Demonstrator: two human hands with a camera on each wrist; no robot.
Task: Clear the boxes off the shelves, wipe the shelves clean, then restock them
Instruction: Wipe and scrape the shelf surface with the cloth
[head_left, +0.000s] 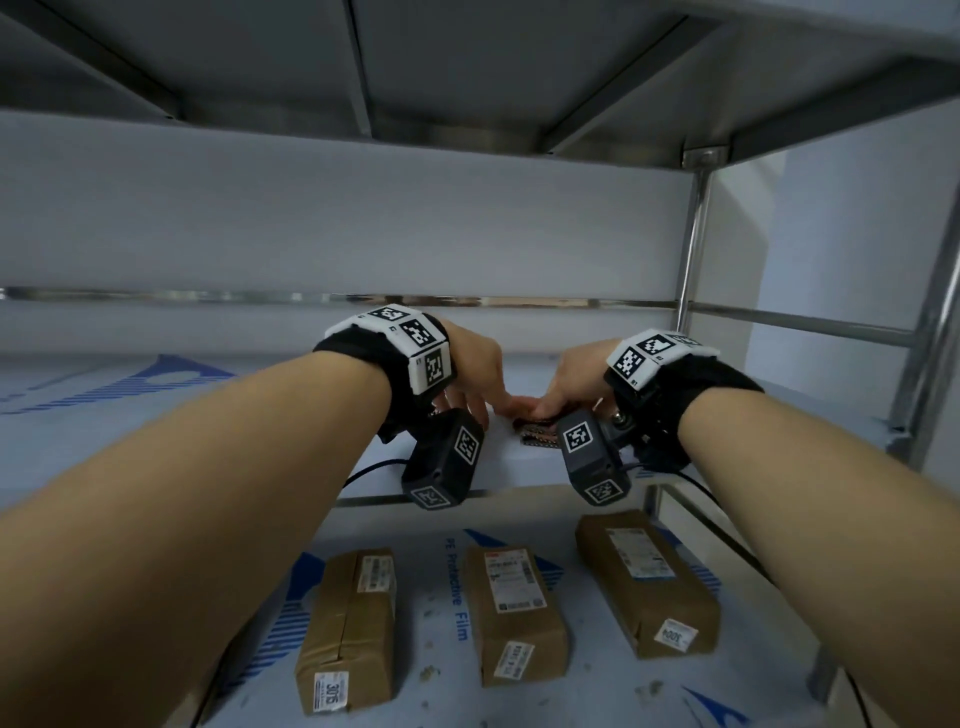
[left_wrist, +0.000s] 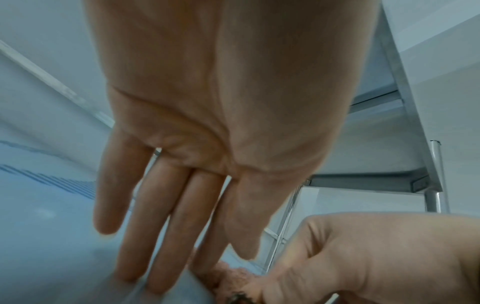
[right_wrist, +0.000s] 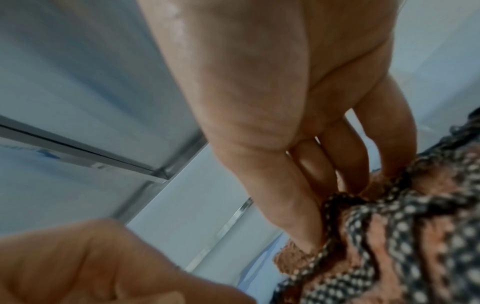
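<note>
Three taped brown paper boxes (head_left: 511, 613) lie nearest, on the lower shelf (head_left: 769, 670). Above, on the filmed middle shelf (head_left: 208, 415), the right hand (head_left: 576, 376) pinches a nubbly dotted cloth (right_wrist: 389, 236) while the left hand (head_left: 470, 364) presses straight fingers (left_wrist: 161, 236) beside it. Flattening the cloth before long strokes should wipe best.

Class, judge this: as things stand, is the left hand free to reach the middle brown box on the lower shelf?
Probably yes. The left hand lies flat and holds nothing, and the middle box sits exposed on the lower shelf; it would only need to drop below the upper shelf's front edge.
</note>
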